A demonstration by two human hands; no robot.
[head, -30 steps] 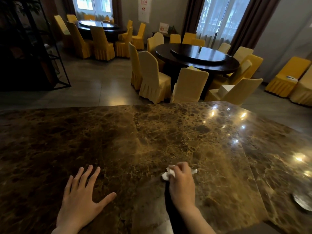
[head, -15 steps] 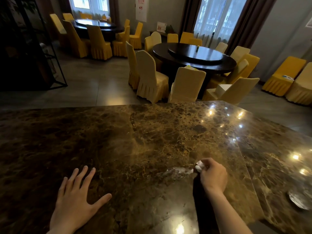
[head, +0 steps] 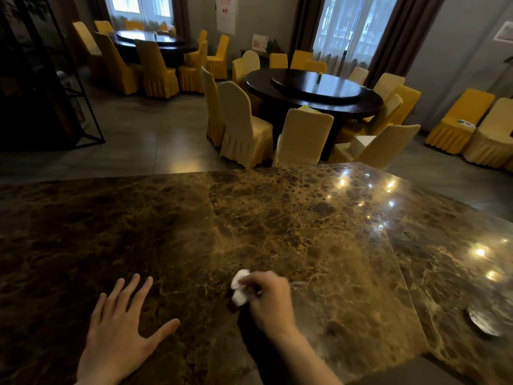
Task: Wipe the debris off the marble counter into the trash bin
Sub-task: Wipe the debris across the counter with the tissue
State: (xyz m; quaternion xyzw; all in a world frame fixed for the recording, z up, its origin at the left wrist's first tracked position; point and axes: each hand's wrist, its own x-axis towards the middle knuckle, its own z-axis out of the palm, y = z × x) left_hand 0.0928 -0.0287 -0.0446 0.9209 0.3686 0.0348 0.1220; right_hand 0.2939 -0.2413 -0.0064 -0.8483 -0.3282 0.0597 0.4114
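A glossy brown marble counter (head: 277, 223) fills the lower half of the head view. My right hand (head: 268, 300) presses a crumpled white tissue (head: 239, 287) onto the counter near its front edge; the tissue sticks out on the hand's left side. My left hand (head: 122, 332) lies flat on the marble to the left, fingers spread, holding nothing. A faint wet streak (head: 298, 284) shows just right of my right hand. No trash bin is in view, and I cannot make out separate debris on the mottled stone.
A shallow metal dish (head: 484, 320) sits on the counter at the far right. Beyond the counter stand a dark round table (head: 313, 93) ringed by yellow-covered chairs (head: 244, 126), a second table (head: 150, 40) at the back left, and a black metal rack (head: 41, 87).
My right hand swept the tissue right, then back left to near the counter's middle, leaving a faint streak. My left hand stayed flat in place.
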